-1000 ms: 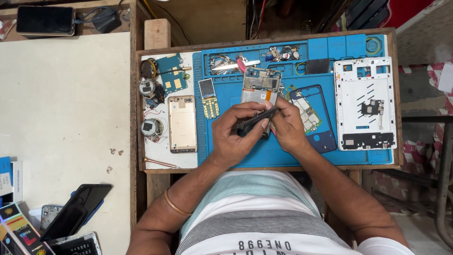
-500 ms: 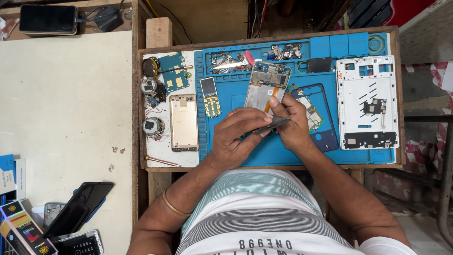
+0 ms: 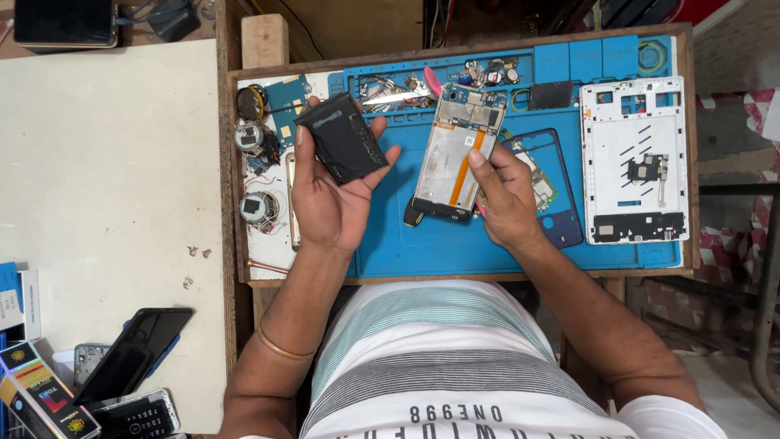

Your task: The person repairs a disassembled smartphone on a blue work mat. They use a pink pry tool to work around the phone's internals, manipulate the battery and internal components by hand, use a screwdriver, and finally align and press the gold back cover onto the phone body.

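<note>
A dark phone (image 3: 130, 354) lies at the lower left of the pale tabletop (image 3: 106, 162), beside coloured boxes cut off by the frame edge. On the blue work mat (image 3: 422, 244), small round parts (image 3: 253, 207) sit at the left edge. The left hand (image 3: 329, 191) lies palm up, fingers curled around a flat black battery (image 3: 341, 138), whose long axis runs from about 11 to 5 o'clock. To its right the right hand (image 3: 508, 199) grips the opened phone body (image 3: 453, 158) by its lower right edge; its long axis points toward 1 o'clock, circuit end uppermost, an orange ribbon running along it. The mat's top tray (image 3: 455, 77) holds screws and small bits too tiny to make out. A blue frame (image 3: 556, 215) lies partly hidden under the right hand. At 3 o'clock lies a white phone frame (image 3: 634, 158).
</note>
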### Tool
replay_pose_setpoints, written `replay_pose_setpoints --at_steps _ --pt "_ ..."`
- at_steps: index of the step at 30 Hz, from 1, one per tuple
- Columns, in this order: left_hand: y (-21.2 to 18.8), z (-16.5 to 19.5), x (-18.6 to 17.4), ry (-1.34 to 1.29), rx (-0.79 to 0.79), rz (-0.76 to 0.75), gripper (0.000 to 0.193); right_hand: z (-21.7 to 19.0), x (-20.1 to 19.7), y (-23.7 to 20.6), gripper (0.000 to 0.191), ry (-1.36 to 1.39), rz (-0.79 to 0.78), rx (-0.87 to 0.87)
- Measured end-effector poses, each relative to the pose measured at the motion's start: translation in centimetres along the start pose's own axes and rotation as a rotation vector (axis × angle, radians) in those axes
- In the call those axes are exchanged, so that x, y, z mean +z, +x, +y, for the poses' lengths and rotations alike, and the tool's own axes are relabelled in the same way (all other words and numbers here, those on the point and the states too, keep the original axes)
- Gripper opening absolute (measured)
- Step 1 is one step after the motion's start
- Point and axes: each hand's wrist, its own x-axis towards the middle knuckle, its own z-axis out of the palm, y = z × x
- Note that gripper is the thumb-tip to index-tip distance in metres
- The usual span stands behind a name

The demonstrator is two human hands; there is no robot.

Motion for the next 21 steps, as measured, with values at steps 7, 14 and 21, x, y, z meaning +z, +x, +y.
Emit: replay_pose_setpoints --at_steps 7,14,21 --pt "-0.3 0.1 0.2 -0.072 -0.036 -0.081 0.050 0.1 -0.1 0.3 0.038 0.127 0.014 0.071" --pt "-0.5 -0.1 0.1 -0.091 -0.075 -0.192 0.050 0.3 -0.2 0.4 0.036 0.110 0.007 0.071" --pt "-0.4 -1.2 -0.7 0.330 0.052 -0.167 0.070 0.3 -0.3 0.2 0.035 0.091 -0.003 0.062"
